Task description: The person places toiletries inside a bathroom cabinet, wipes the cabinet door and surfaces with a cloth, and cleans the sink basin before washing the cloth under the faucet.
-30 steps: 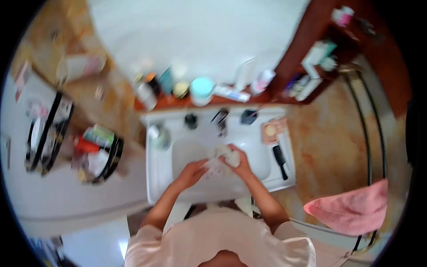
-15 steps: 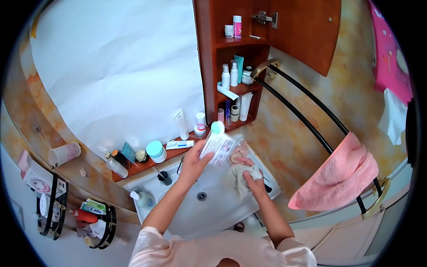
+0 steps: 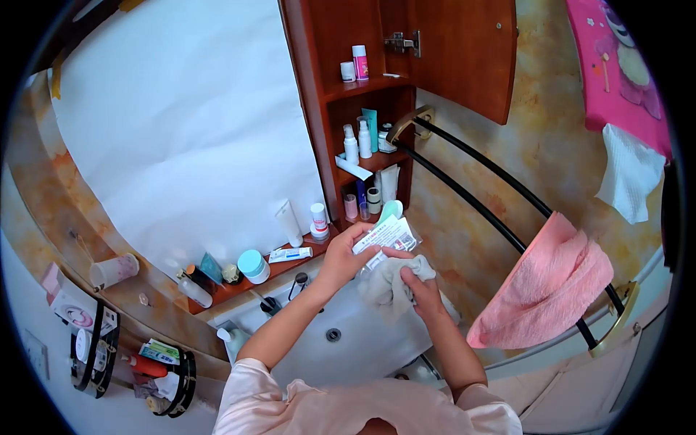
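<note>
My left hand (image 3: 342, 259) is closed on a clear plastic packet (image 3: 391, 235) with a white printed label. A rounded mint-green piece (image 3: 392, 209) shows at its upper end; I cannot tell what it is. In my right hand (image 3: 426, 291) is a bunched off-white cloth (image 3: 386, 287), pressed up against the packet's lower side. Both hands are above the white sink (image 3: 355, 351), near its back right part.
A wooden ledge (image 3: 239, 288) behind the sink carries bottles, a teal-lidded jar (image 3: 253, 266) and tubes. To the right, an open cabinet (image 3: 312, 65) holds several toiletries. A pink towel (image 3: 544, 293) hangs over black rails (image 3: 486, 206). Corner baskets (image 3: 181, 388) sit at left.
My right hand has brought the cloth up and left to the packet. The packet has moved right and its label now faces me more squarely. The camera view has shifted slightly.
</note>
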A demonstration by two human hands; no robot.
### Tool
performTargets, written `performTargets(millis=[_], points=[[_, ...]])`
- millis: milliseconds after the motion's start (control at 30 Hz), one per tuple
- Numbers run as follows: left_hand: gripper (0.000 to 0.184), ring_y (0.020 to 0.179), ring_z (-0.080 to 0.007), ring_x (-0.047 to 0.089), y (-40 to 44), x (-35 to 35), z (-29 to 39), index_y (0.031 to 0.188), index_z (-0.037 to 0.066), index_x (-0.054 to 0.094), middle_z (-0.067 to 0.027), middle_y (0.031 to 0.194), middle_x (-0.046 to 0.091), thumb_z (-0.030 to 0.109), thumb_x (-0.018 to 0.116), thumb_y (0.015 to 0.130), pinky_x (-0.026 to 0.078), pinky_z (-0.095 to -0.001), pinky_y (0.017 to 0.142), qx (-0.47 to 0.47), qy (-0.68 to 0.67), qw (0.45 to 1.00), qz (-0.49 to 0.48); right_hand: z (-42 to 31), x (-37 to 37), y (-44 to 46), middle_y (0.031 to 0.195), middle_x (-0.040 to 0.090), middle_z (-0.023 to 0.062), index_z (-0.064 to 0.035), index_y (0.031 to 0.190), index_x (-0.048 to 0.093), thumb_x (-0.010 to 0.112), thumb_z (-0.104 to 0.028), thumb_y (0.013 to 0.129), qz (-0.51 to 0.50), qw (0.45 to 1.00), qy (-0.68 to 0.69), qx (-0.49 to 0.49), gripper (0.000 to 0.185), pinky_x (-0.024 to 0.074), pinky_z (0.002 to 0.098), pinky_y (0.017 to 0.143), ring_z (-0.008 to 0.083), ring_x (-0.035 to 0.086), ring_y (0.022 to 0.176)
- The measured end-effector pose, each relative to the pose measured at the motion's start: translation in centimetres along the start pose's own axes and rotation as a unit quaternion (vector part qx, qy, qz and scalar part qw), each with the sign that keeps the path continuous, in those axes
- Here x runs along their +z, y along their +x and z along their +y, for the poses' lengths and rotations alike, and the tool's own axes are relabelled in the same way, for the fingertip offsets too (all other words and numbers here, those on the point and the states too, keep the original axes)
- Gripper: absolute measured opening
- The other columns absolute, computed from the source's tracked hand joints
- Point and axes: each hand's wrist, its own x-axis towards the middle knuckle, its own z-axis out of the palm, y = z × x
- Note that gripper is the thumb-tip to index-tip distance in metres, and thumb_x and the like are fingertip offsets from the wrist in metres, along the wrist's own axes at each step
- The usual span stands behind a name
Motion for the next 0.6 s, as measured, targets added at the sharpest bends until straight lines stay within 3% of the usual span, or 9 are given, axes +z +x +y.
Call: performTargets(millis=[67, 133, 167, 267, 300, 400, 467, 533, 600], points=[[0.025, 0.089, -0.0056, 0.055, 0.9, 0.1, 1.2, 0.113, 0.002, 0.055, -0.0002, 0.097, 0.06, 0.004, 0.062, 0.089, 0.045, -0.0204, 0.078, -0.001, -0.093, 0.996, -0.006, -0.1, 0.1, 0.3, 0.116, 0.059, 0.0063, -0.0001, 0.126, 0.056, 0.059, -0.026, 0.092, 0.026, 0.999, 0.034, -0.009, 0.043, 0.042, 0.0272, 0.092, 0.0125, 0.054, 0.104], [0.023, 0.07, -0.0034, 0.05, 2.0, -1.3, 2.3, 0.112, 0.003, 0.053, 0.0004, 0.085, 0.059, 0.015, 0.058, 0.094, 0.041, -0.0176, 0.062, -0.082, -0.073, 0.994, 0.001, -0.1, -0.5, 0.4, 0.116, 0.059, 0.0076, 0.0013, 0.129, 0.052, 0.056, -0.023, 0.094, 0.059, 0.997, 0.047, -0.035, 0.043, 0.0427, 0.0272, 0.092, 0.0135, 0.056, 0.104], [0.019, 0.06, -0.0027, 0.041, 3.0, -1.8, 2.2, 0.111, 0.003, 0.053, 0.0035, 0.078, 0.054, 0.016, 0.052, 0.097, 0.035, -0.0162, 0.054, -0.05, -0.101, 0.994, -0.009, 0.1, -1.1, 0.4, 0.116, 0.059, 0.0078, 0.0016, 0.13, 0.051, 0.055, -0.023, 0.094, 0.071, 0.995, 0.062, -0.037, 0.044, 0.0428, 0.0274, 0.092, 0.0137, 0.056, 0.104], [0.012, 0.063, -0.0045, 0.049, 6.3, -3.0, 6.3, 0.104, 0.004, 0.053, 0.0017, 0.073, 0.054, 0.013, 0.048, 0.098, 0.039, -0.0212, 0.055, 0.035, 0.04, 0.998, 0.047, -0.1, -2.4, 0.2, 0.115, 0.059, 0.0083, 0.0023, 0.131, 0.049, 0.053, -0.024, 0.095, 0.075, 0.994, 0.077, -0.035, 0.045, 0.0424, 0.0281, 0.093, 0.0146, 0.056, 0.105], [0.011, 0.063, -0.0094, 0.053, 8.1, -3.6, 8.0, 0.103, 0.004, 0.052, -0.0012, 0.072, 0.054, 0.012, 0.048, 0.097, 0.041, -0.0244, 0.057, 0.103, 0.094, 0.987, 0.086, -0.2, -2.6, 0.1, 0.115, 0.059, 0.0083, 0.0023, 0.131, 0.049, 0.052, -0.024, 0.095, 0.068, 0.994, 0.074, -0.031, 0.045, 0.0423, 0.028, 0.093, 0.0146, 0.056, 0.105], [0.014, 0.065, -0.0275, 0.059, 14.2, -5.1, 13.8, 0.105, 0.004, 0.05, -0.0103, 0.074, 0.059, 0.008, 0.052, 0.092, 0.045, -0.0354, 0.062, 0.261, 0.299, 0.898, 0.191, 1.2, -4.1, -0.4, 0.113, 0.06, 0.0079, 0.0016, 0.129, 0.051, 0.053, -0.023, 0.094, 0.043, 0.997, 0.052, -0.02, 0.043, 0.0417, 0.0276, 0.093, 0.0139, 0.055, 0.104], [0.014, 0.071, -0.0361, 0.059, 18.8, -6.2, 16.8, 0.101, 0.003, 0.054, -0.0156, 0.078, 0.061, 0.006, 0.056, 0.088, 0.046, -0.0423, 0.068, 0.297, 0.412, 0.831, 0.227, 2.2, -4.9, -0.8, 0.114, 0.061, 0.0077, 0.0012, 0.128, 0.053, 0.054, -0.021, 0.093, 0.033, 0.999, 0.039, -0.002, 0.042, 0.0408, 0.0275, 0.094, 0.0136, 0.055, 0.104], [0.01, 0.074, -0.0348, 0.059, 23.0, -7.4, 18.1, 0.093, 0.001, 0.061, -0.0159, 0.079, 0.061, 0.006, 0.059, 0.084, 0.047, -0.0408, 0.07, 0.362, 0.486, 0.753, 0.254, 3.3, -5.7, -1.2, 0.115, 0.061, 0.0076, 0.0011, 0.126, 0.055, 0.054, -0.021, 0.092, 0.03, 1.0, 0.004, 0.0, 0.041, 0.0397, 0.0276, 0.095, 0.0137, 0.054, 0.105], [0.01, 0.078, -0.0354, 0.061, 26.5, -8.2, 18.8, 0.089, 0.001, 0.064, -0.0178, 0.081, 0.063, 0.005, 0.059, 0.081, 0.047, -0.0438, 0.073, 0.35, 0.541, 0.71, 0.285, 3.6, -6.1, -1.3, 0.117, 0.061, 0.0075, 0.0011, 0.126, 0.055, 0.054, -0.02, 0.092, 0.024, 1.0, -0.009, 0.004, 0.04, 0.0388, 0.0277, 0.096, 0.0137, 0.054, 0.105]])
